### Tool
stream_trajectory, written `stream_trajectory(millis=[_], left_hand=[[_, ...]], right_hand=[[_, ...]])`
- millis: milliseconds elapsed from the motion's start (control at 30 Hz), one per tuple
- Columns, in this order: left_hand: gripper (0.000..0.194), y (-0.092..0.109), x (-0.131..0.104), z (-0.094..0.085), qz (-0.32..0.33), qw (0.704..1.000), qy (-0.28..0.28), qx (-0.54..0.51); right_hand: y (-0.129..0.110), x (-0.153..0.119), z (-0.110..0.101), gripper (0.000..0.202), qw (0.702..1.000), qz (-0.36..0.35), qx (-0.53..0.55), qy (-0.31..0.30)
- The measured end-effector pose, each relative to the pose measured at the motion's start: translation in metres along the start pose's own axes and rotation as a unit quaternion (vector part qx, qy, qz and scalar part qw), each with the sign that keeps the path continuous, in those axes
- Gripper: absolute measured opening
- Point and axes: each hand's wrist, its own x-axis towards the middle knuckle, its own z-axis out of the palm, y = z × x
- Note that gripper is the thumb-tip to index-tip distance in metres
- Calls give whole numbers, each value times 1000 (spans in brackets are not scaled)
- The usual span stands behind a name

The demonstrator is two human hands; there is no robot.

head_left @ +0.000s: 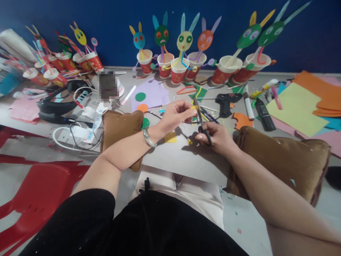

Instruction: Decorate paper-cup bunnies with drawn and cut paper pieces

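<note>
My left hand (177, 115) pinches a small yellow paper piece (195, 107) above the middle of the table. My right hand (217, 138) is closed around the black handles of a pair of scissors (201, 122). The scissor blades point up and away from me and meet the yellow piece at its right side. Under my hands, a yellow paper scrap (170, 137) lies near my left wrist, and a smaller yellow bit (189, 141) lies to its right.
Red paper cups (179, 73) with paper faces line the blue wall. A black glue gun (224, 103) and a marker (263, 113) lie right of my hands. Brown cushions (121, 129) flank my forearms. Cables and a power strip (93, 133) are at left, coloured paper (298, 106) at right.
</note>
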Motion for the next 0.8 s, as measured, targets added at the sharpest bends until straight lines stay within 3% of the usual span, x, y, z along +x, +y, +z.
stream_trajectory(millis=[800], left_hand=[[49, -3, 1, -2, 2, 1000, -6, -3]], right_hand=[[-4, -2, 0, 73, 1000, 1, -3, 1]])
